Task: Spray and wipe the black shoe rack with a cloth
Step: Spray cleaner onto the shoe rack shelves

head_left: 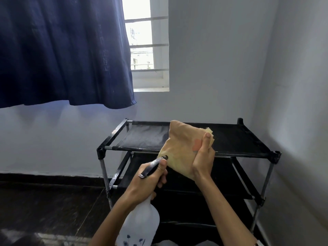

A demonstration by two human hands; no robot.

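A dark blue curtain (pixel 65 50) is hanging across the upper left, covering most of a barred window (pixel 146 45) set in the white wall (pixel 213 59). Below it, the black shoe rack (pixel 145 137) is standing in the corner of the room on a dark floor (pixel 44 201), its fabric tiers stretched between black bars and grey poles; the top tier is showing pale speckles on its left part. I am holding a tan cloth (pixel 179 148) up over the front edge of the top tier with my right hand (pixel 203 160), thumb pressing across the cloth's face and fingers curling behind it, so the cloth is hanging in front of the rack's middle. A small orange patch is showing on the cloth just beside my thumb. My left hand (pixel 150 176) is wrapping around the neck of a white spray bottle (pixel 140 222), fingers curling on the trigger side, and the bottle's black nozzle (pixel 153 166) is pointing up toward the cloth's lower left corner, its tip almost touching the fabric. Blue markings are showing low on the bottle's body.
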